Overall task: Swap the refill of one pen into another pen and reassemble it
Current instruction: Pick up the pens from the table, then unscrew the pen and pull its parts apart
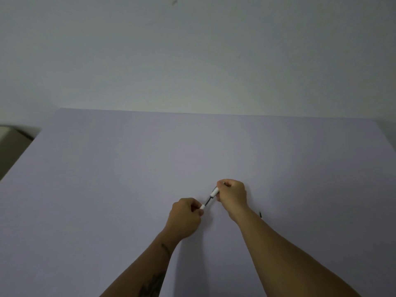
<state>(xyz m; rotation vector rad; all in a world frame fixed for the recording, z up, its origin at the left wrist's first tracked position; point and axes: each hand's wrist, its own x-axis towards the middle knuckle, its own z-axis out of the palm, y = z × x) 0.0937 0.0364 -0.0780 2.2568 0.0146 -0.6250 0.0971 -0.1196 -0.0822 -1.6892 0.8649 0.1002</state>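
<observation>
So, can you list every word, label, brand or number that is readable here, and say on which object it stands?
None can be read.
White pen pieces held between the left hand and the right hand: no print visible, too small to tell.
Small dark item beside the right forearm: no text.
Table: plain, no markings.

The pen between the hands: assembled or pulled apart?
Apart. The pen shows two white pieces, one in the left hand, one in the right hand, with dark refill exposed between.
</observation>
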